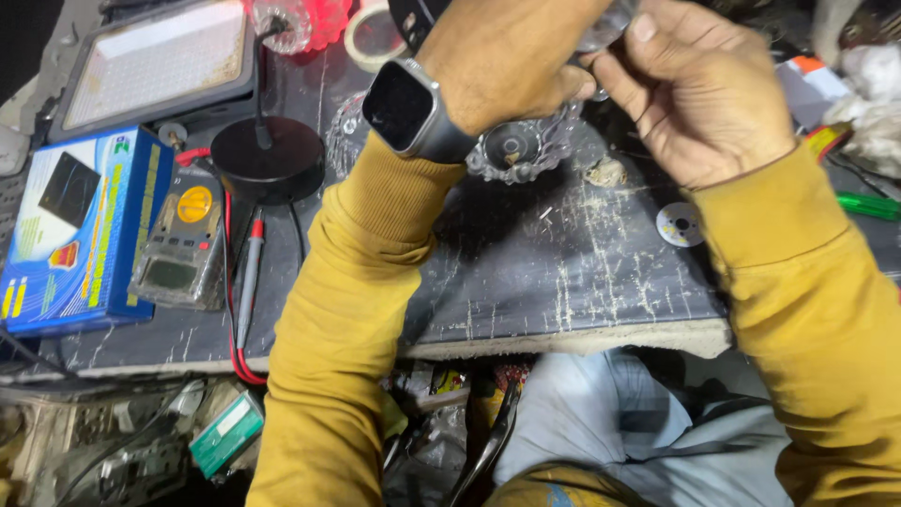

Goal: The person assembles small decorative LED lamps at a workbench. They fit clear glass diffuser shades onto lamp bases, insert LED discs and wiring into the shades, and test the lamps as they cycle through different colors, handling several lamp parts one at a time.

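Seen from above, a person in mustard-yellow sleeves works at a scratched dark desk [563, 282]. Both hands are raised together near the top of the view. The left hand [502, 56], with a dark smartwatch [408, 108] on its wrist, and the right hand [699, 89] pinch a small clear glass-like piece [608, 26] between their fingers (its exact shape is hard to tell, as the fingers hide most of it). Just beneath the hands, a clear cut-glass holder [516, 150] rests on the desk. A small round silver disc [679, 224] lies near the right sleeve. To the left stand a black round lamp base [267, 160], a grey multimeter with a yellow dial [180, 239], its red and black probes [246, 282] and a blue box [80, 230]. A flat panel light [155, 61] lies at the top left.
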